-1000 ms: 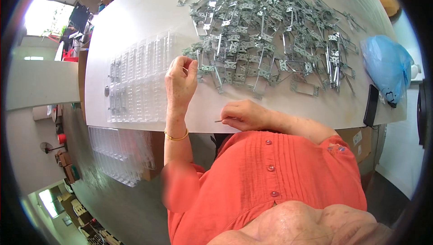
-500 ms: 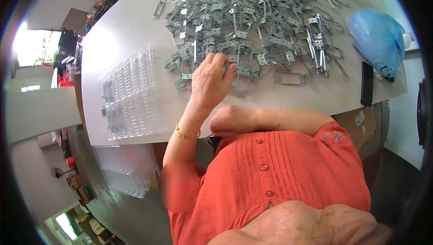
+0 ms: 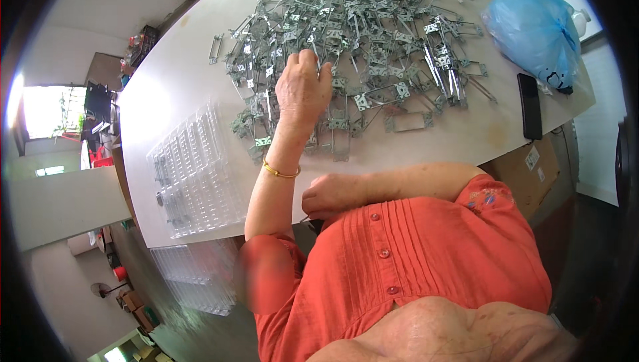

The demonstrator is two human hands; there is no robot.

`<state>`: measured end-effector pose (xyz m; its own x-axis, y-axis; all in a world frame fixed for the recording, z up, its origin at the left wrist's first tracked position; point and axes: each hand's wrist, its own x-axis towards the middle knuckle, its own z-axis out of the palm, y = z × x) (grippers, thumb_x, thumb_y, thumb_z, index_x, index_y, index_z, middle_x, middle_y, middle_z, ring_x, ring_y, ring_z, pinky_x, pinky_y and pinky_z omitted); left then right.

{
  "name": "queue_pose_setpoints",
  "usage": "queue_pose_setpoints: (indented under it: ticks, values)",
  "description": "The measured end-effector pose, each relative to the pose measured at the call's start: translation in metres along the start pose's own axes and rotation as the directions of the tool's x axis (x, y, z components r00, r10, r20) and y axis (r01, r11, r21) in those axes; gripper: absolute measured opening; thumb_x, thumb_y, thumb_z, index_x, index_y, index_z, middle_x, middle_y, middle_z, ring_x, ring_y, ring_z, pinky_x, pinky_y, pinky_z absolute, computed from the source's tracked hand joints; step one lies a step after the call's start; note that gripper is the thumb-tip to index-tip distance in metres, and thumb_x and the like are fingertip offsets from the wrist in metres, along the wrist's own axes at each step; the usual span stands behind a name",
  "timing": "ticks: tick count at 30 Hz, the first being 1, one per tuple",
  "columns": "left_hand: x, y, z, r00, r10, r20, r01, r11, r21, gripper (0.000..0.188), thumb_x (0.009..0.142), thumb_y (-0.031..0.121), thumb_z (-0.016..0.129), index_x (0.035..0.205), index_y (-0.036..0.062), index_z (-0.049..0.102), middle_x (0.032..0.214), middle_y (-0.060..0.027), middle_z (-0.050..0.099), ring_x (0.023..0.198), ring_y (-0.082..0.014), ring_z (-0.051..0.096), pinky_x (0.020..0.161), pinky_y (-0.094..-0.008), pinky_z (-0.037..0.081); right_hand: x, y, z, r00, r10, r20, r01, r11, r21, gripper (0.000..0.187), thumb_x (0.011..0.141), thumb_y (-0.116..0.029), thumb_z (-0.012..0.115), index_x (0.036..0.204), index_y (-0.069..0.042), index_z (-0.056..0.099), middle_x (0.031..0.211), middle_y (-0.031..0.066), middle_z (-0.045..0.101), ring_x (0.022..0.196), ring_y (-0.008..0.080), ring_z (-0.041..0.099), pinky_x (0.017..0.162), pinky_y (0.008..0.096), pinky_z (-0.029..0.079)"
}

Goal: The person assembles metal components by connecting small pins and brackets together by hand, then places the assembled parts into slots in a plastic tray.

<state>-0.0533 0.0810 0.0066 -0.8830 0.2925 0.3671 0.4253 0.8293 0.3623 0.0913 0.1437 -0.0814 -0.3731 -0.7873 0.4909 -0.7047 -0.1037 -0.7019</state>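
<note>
A large heap of thin grey metal frames (image 3: 393, 62), with flat drilled end plates and long bars, covers the middle of the table. My left hand (image 3: 303, 92), with a yellow bangle (image 3: 279, 169) on its wrist, reaches into the heap's near left part. Its fingers are bent down among the frames, so the fingertips and whatever they grip are hidden. My right hand (image 3: 327, 194) is closed at the table's near edge, with that forearm across my front. A thin piece shows under its fingers, too small to name.
Clear plastic trays (image 3: 196, 169) with moulded pockets lie on the white table (image 3: 166, 75) at left; more trays (image 3: 196, 282) sit below its edge. A blue plastic bag (image 3: 536, 39) and a black phone (image 3: 530, 105) lie at right. A cardboard box (image 3: 529, 175) stands underneath.
My left hand has moved farther into the heap, away from me. My right hand stays closed by the table edge. The whole view has tilted and shifted somewhat.
</note>
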Motion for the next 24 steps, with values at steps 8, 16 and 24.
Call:
queue_pose_setpoints:
  ticks: [8, 16, 24]
  values:
    - [0.024, 0.012, 0.030, 0.989, -0.028, 0.146, 0.005, 0.988, 0.154, 0.037, 0.092, 0.036, 0.064, 0.093, -0.0002, 0.067, 0.094, -0.0197, 0.066, 0.085, -0.0378, 0.067, 0.075, -0.0470, 0.053, 0.003, 0.003, 0.006, 0.999, 0.016, 0.045, -0.016, 1.000, -0.003, 0.017, 0.088, -0.022, 0.061, 0.088, -0.005, 0.062, 0.085, 0.0132, 0.064, 0.078, 0.0355, 0.066, 0.072, 0.0459, 0.055]
    - [0.036, 0.020, 0.036, 0.974, -0.145, 0.172, 0.100, 0.963, 0.250, 0.045, 0.090, 0.040, 0.066, 0.095, -0.0041, 0.066, 0.098, -0.0225, 0.067, 0.087, -0.0384, 0.070, 0.076, -0.0449, 0.056, 0.001, 0.004, 0.010, 0.999, 0.027, -0.022, -0.027, 1.000, 0.013, 0.019, 0.088, -0.021, 0.061, 0.098, -0.005, 0.060, 0.089, 0.0141, 0.066, 0.079, 0.0358, 0.067, 0.070, 0.0463, 0.055]
    - [0.035, 0.021, 0.042, 0.979, -0.135, 0.154, 0.073, 0.933, 0.353, 0.041, 0.089, 0.037, 0.068, 0.097, -0.0026, 0.066, 0.098, -0.0171, 0.066, 0.087, -0.0330, 0.072, 0.073, -0.0410, 0.059, 0.002, 0.003, 0.005, 0.995, 0.067, 0.071, -0.068, 0.998, 0.014, 0.026, 0.087, -0.016, 0.061, 0.110, -0.004, 0.061, 0.100, 0.0170, 0.066, 0.085, 0.0385, 0.066, 0.075, 0.0470, 0.056]
